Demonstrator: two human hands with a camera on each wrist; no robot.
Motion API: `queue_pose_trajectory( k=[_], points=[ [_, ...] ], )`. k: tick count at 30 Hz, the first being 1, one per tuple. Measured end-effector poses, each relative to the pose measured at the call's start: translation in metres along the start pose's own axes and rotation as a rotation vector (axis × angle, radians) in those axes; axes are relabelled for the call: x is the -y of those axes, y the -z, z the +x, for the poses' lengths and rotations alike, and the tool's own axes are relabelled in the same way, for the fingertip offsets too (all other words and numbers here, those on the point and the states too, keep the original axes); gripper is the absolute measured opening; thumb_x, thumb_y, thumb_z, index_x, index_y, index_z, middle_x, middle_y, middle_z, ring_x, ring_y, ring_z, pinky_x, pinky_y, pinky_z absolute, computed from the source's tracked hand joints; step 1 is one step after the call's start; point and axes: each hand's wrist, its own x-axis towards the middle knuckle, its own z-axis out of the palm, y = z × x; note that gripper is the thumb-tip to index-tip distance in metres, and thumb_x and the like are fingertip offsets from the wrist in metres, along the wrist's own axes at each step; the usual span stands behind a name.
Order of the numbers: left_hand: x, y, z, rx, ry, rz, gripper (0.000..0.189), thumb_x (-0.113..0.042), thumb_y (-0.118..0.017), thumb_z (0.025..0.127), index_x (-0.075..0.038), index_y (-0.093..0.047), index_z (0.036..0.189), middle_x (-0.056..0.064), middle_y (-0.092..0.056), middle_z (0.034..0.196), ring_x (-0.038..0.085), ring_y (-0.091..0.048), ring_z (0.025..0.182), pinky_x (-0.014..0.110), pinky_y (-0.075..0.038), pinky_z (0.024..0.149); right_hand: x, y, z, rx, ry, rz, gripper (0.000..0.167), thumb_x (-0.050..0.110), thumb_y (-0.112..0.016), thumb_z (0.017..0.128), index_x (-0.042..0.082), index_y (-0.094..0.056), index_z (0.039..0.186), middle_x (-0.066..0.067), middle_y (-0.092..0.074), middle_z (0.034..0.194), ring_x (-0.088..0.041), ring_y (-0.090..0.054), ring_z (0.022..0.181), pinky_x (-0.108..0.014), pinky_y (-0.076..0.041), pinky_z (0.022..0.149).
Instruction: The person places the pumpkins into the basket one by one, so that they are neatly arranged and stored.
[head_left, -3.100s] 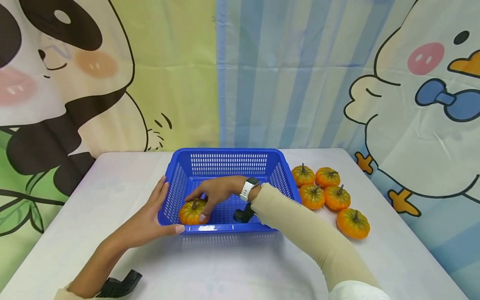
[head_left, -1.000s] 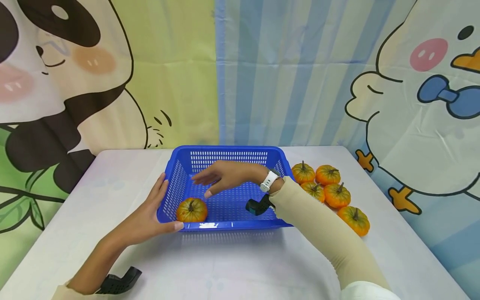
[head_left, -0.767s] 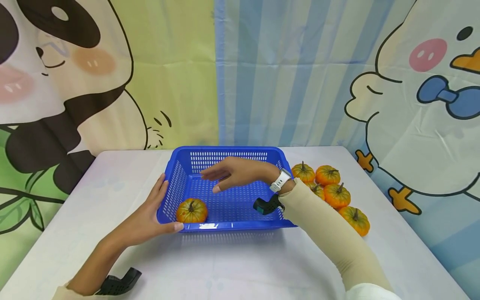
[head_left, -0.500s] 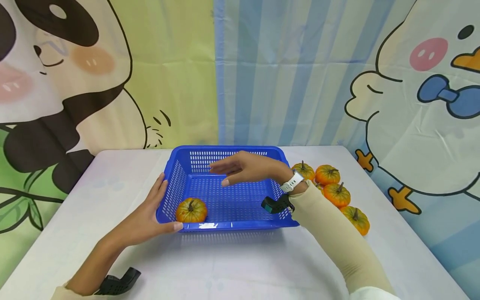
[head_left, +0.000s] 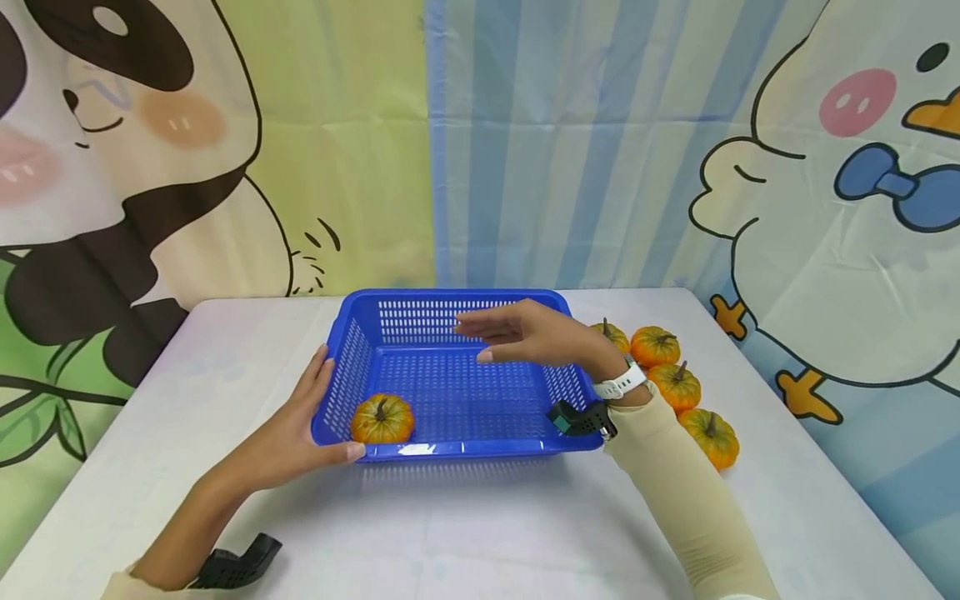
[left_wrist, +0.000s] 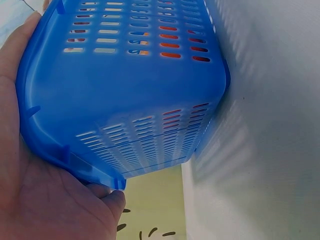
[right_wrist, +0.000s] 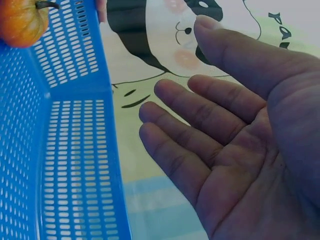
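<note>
A blue plastic basket (head_left: pixel 465 450) with slotted walls stands on the white table. One small orange-and-green pumpkin (head_left: pixel 382 418) lies inside, in its front left corner. My left hand (head_left: pixel 288 442) holds the basket's near left corner, thumb on the front rim and fingers along the left side. In the left wrist view, the palm (left_wrist: pixel 60 205) lies against the outside of that corner. Over the basket's right half hovers my right hand (head_left: pixel 536 333), holding nothing. Its fingers (right_wrist: pixel 200 110) are extended and spread from the thumb in the right wrist view.
Several more pumpkins (head_left: pixel 675 386) sit on the table right of the basket, partly hidden behind the right wrist. The white table (head_left: pixel 450 533) extends around the basket. Behind it hangs a cartoon-printed curtain (head_left: pixel 510 150).
My right hand has let go of the pumpkin in the basket's front left corner, risen, and moved to the right. The left hand has kept its place on the basket.
</note>
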Motion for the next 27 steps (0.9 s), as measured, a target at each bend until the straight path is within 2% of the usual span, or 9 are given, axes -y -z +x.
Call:
queue_pose_trajectory(
  k=[5, 11, 16, 22, 27],
  points=[
    [0.000, 0.000, 0.001, 0.001, -0.001, -0.002, 0.117, -0.040, -0.077, 0.079, -0.012, 0.007, 0.156, -0.002, 0.021, 0.160, 0.045, 0.002, 0.144, 0.074, -0.017, 0.102, -0.006, 0.000, -0.016, -0.008, -0.003, -0.002, 0.054, 0.015, -0.066, 0.094, 0.001, -0.047, 0.143, -0.011, -0.052, 0.141, -0.024, -0.049, 0.129, -0.040, -0.042, 0.103],
    [0.002, 0.000, 0.001, 0.003, -0.015, -0.014, 0.118, -0.038, -0.078, 0.079, -0.013, 0.007, 0.156, -0.003, 0.021, 0.160, 0.044, 0.003, 0.144, 0.074, -0.017, 0.102, -0.019, 0.002, -0.038, -0.068, -0.004, 0.058, 0.052, 0.011, -0.064, 0.094, 0.001, -0.047, 0.143, -0.011, -0.052, 0.141, -0.026, -0.048, 0.130, -0.034, -0.044, 0.101],
    [0.002, 0.001, 0.000, 0.001, -0.008, -0.006, 0.118, -0.038, -0.078, 0.079, -0.013, 0.007, 0.156, 0.000, 0.020, 0.160, 0.044, 0.003, 0.144, 0.075, -0.017, 0.101, -0.026, 0.003, -0.052, -0.126, -0.002, 0.045, 0.054, 0.008, -0.064, 0.094, 0.000, -0.045, 0.144, -0.012, -0.052, 0.141, -0.023, -0.050, 0.128, -0.034, -0.045, 0.099],
    [0.002, 0.001, -0.002, -0.006, -0.003, -0.009, 0.118, -0.038, -0.078, 0.079, -0.011, 0.007, 0.156, -0.001, 0.020, 0.160, 0.044, 0.003, 0.144, 0.075, -0.016, 0.101, -0.029, 0.004, -0.067, -0.258, -0.084, 0.014, 0.053, 0.016, -0.068, 0.092, 0.006, -0.051, 0.141, -0.008, -0.058, 0.134, -0.023, -0.056, 0.122, -0.031, -0.049, 0.094],
    [0.000, 0.000, 0.001, -0.001, -0.007, -0.011, 0.118, -0.039, -0.078, 0.079, -0.013, 0.008, 0.156, 0.001, 0.020, 0.160, 0.044, 0.002, 0.144, 0.074, -0.017, 0.101, -0.036, 0.008, -0.084, -0.371, -0.138, 0.024, 0.049, 0.015, -0.068, 0.093, 0.008, -0.054, 0.139, -0.009, -0.060, 0.130, -0.025, -0.058, 0.119, -0.033, -0.050, 0.092]
  ],
)
